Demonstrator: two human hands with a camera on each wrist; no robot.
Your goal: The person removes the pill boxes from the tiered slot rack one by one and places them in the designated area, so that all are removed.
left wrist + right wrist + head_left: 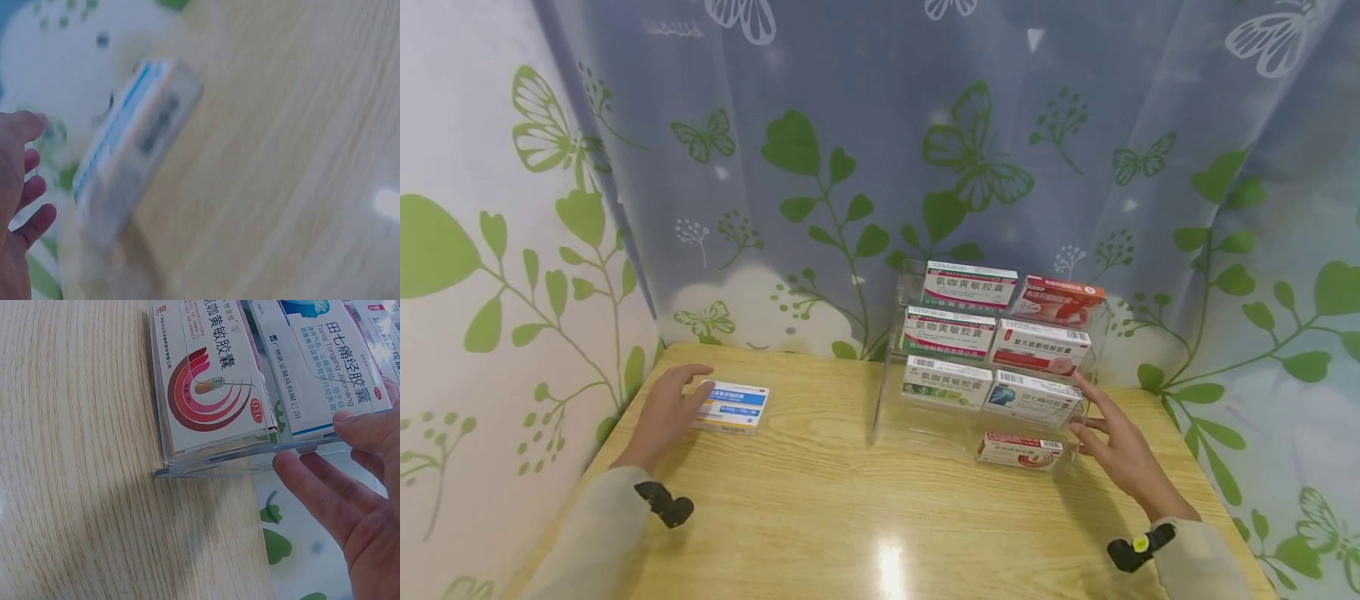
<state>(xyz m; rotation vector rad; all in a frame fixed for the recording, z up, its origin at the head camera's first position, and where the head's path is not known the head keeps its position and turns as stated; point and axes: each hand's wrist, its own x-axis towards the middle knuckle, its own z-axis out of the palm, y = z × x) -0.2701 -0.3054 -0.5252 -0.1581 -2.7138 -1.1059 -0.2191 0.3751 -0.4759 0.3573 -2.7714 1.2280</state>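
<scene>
My left hand [672, 412] is at the left end of a blue and white medicine box [733, 407] on the table. In the left wrist view the fingers [37, 187] are loosely spread beside the blurred box [134, 144]. My right hand [1120, 450] is at the right side of a clear tiered display rack [887, 408], fingers extended. Its thumb [362, 431] overlaps the rack's side edge by a white Tianqi Tongjing capsule box [319, 375]. The other fingers lie along the outer side. A red and white capsule box [215, 375] sits on the lowest tier.
Above the lowest tier, the rack carries pairs of medicine boxes, including a green and white box [946, 383], a red and white box [1040, 348] and an orange-red box [1060, 302]. A patterned curtain [850, 167] hangs behind the wooden table [820, 517].
</scene>
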